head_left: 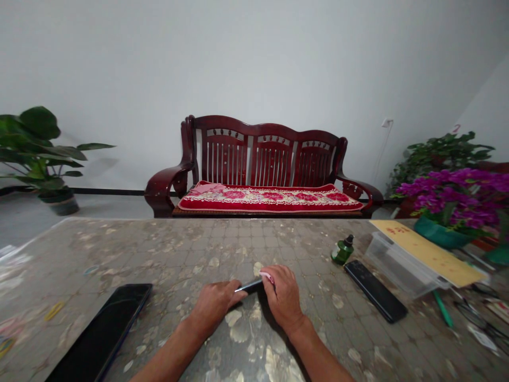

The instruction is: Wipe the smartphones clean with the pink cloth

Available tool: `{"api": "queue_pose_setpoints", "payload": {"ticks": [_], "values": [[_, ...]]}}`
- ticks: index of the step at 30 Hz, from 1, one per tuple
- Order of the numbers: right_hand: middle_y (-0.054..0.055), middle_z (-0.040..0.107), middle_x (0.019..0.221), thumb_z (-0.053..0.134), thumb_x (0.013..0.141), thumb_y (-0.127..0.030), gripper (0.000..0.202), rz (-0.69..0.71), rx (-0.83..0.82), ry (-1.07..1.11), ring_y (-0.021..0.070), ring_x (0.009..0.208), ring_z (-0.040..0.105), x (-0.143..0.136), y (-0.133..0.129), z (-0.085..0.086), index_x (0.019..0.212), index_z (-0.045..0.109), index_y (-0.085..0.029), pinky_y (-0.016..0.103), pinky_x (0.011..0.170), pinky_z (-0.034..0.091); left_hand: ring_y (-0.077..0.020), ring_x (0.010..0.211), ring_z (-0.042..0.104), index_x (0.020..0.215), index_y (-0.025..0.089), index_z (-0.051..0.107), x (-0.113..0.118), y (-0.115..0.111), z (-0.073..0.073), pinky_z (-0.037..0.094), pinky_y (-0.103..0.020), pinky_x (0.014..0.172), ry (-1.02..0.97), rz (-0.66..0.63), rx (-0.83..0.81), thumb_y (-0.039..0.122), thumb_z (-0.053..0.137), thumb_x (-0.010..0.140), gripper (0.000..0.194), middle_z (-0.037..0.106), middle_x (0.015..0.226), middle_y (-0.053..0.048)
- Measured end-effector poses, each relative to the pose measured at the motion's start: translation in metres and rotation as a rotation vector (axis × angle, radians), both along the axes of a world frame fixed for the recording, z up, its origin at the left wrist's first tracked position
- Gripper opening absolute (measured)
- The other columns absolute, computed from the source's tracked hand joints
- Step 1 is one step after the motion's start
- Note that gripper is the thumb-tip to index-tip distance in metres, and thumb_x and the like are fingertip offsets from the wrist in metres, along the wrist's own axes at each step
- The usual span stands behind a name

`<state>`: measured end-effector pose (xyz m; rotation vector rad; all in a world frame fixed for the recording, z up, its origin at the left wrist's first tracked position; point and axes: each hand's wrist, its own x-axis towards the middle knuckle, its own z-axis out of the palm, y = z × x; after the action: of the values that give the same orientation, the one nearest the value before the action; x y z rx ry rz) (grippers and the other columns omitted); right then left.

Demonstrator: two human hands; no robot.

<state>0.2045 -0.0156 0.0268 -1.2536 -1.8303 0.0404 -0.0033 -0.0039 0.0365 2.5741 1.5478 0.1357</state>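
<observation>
Over the middle of the table, my left hand (214, 303) is closed round the near-left end of a slim dark object with a silvery edge (251, 286). It looks like a phone seen edge-on, but most of it is hidden by the hands. At its right end my right hand (283, 297) is closed, with a small piece of pink and white cloth (267, 276) showing between thumb and fingers. The cloth touches or lies very near the object's end. Both hands are just above the patterned tabletop (238, 241).
A black tablet (103, 329) lies on the left. To the right are a green spray bottle (342, 250), a black phone (376, 292), a clear plastic box (397, 265) with a yellow envelope (429, 252) on it, and a purple flower pot (441, 232). A wooden bench (222, 127) stands beyond.
</observation>
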Motion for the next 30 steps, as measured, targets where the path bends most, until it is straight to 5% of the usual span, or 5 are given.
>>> {"api": "queue_pose_setpoints", "payload": {"ticks": [20, 30], "values": [[0.004, 0.070, 0.107, 0.048, 0.098, -0.022, 0.022, 0.035, 0.067, -0.062, 0.0194, 0.099, 0.059, 0.002, 0.001, -0.002, 0.113, 0.064, -0.023, 0.035, 0.089, 0.044, -0.0174, 0.066, 0.070, 0.090, 0.022, 0.064, -0.008, 0.004, -0.025, 0.042, -0.023, 0.059, -0.180, -0.039, 0.188, 0.042, 0.043, 0.104, 0.032, 0.073, 0.073, 0.001], [0.006, 0.070, 0.110, 0.046, 0.098, -0.023, 0.025, 0.034, 0.088, -0.102, 0.0210, 0.106, 0.058, 0.002, 0.001, -0.001, 0.115, 0.065, -0.023, 0.038, 0.094, 0.044, -0.0188, 0.076, 0.072, 0.095, 0.023, 0.065, -0.004, 0.002, -0.018, 0.046, -0.022, 0.065, -0.193, -0.026, 0.130, 0.039, 0.055, 0.098, 0.019, 0.075, 0.083, 0.000]]}}
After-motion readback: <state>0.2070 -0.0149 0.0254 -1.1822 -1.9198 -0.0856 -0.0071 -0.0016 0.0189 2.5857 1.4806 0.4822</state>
